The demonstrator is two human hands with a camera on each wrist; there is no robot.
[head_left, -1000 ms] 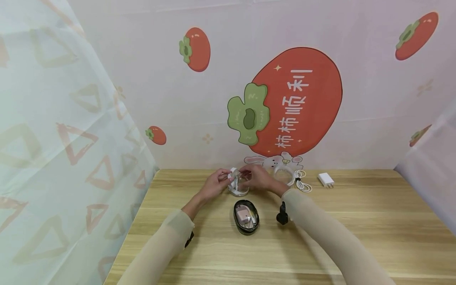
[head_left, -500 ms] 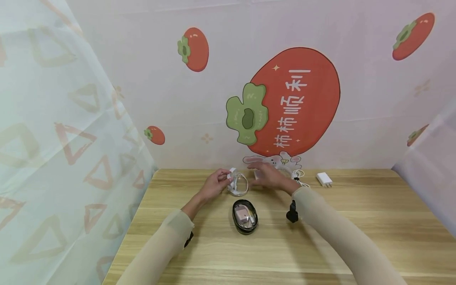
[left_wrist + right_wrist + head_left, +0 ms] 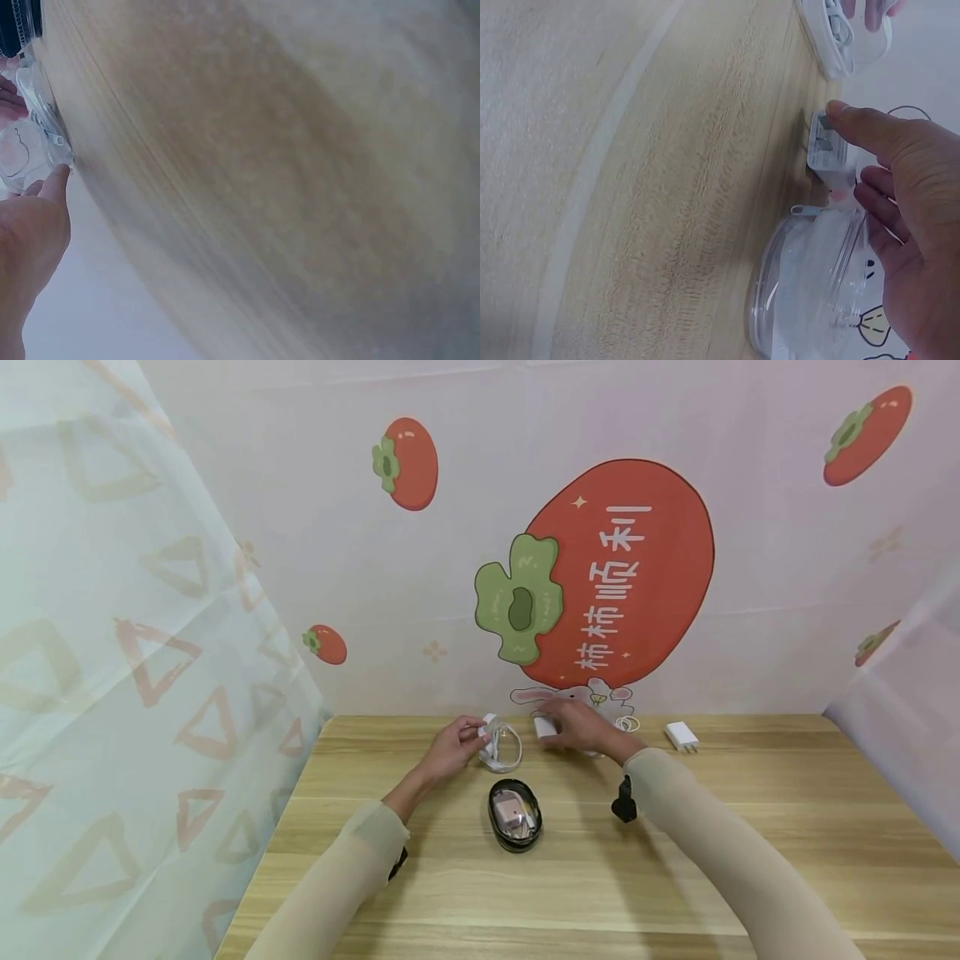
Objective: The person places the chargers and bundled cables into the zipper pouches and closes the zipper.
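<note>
The left hand is curled narrowly on the rim of a clear case, beyond the black oval case and slightly to its left. The clear case has a see-through lid standing up and a white cable looped inside; the grip seems meant to steady it and stop the lid falling.

The right hand appears to pinch a white charger between thumb and mostly hidden fingers, beyond the black oval case and to its right. Taking so small a block near its edges probably suits the fingertips.

Just beside that hand, past the black oval case and further right, sits a second clear case with a zip pull, largely hidden from above. A coiled white cable shows next, then another white charger, its prongs showing.

The black oval case itself holds a pinkish charger, apart from both hands on the wooden table.
</note>
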